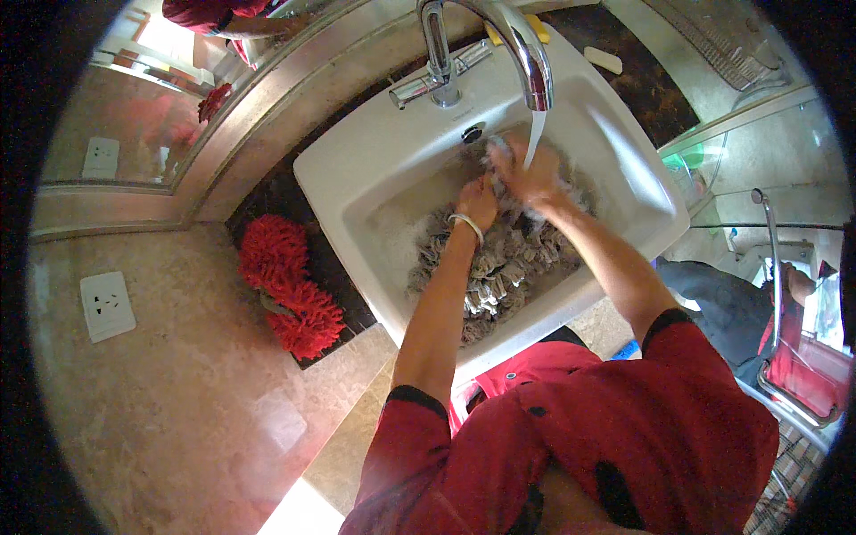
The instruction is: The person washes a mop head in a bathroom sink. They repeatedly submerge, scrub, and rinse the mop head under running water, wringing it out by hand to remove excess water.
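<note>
A wet grey-brown mop head with thick chenille-like strands (495, 281) lies bunched in the white washbasin (364, 221). Water runs from the chrome faucet (539, 87) onto my right hand (535, 167), which is blurred by motion and closed around pale, wet strands. Just left of it and lower, my left hand (478, 200), with a pale band at the wrist, has its fingers curled on the same mass of strands. Both hands are close together near the back of the basin. The fingertips are partly hidden by blur and by the strands.
Left of the basin, a red chenille duster (287, 287) rests on the dark countertop (267, 194). A yellow sponge (535, 30) and a pale bar of soap (603, 60) lie behind the basin. A mirror (140, 114) borders the left, above a wall socket (107, 306).
</note>
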Demonstrator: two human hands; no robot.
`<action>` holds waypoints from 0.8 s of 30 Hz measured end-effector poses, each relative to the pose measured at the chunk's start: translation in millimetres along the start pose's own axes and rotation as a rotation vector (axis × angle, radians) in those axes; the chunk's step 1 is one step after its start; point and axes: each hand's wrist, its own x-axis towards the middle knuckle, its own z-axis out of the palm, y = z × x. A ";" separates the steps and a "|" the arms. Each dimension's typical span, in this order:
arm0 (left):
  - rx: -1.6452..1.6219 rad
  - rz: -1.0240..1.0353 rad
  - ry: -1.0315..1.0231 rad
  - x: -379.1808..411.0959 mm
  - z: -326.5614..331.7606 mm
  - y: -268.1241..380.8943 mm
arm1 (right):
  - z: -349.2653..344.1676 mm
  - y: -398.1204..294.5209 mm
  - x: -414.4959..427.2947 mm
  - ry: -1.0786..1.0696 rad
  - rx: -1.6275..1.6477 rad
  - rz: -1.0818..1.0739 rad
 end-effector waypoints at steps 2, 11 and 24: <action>-0.246 -0.072 -0.101 -4.1 -12.0 7.0 | -30.8 10.8 27.2 -0.210 -0.008 0.108; -0.549 -0.092 0.401 -20.9 -18.2 34.7 | -33.9 64.4 55.6 -0.348 -0.012 0.201; -1.176 -0.327 -0.041 38.7 32.1 -48.1 | -32.5 -52.3 -1.1 -0.224 0.259 0.192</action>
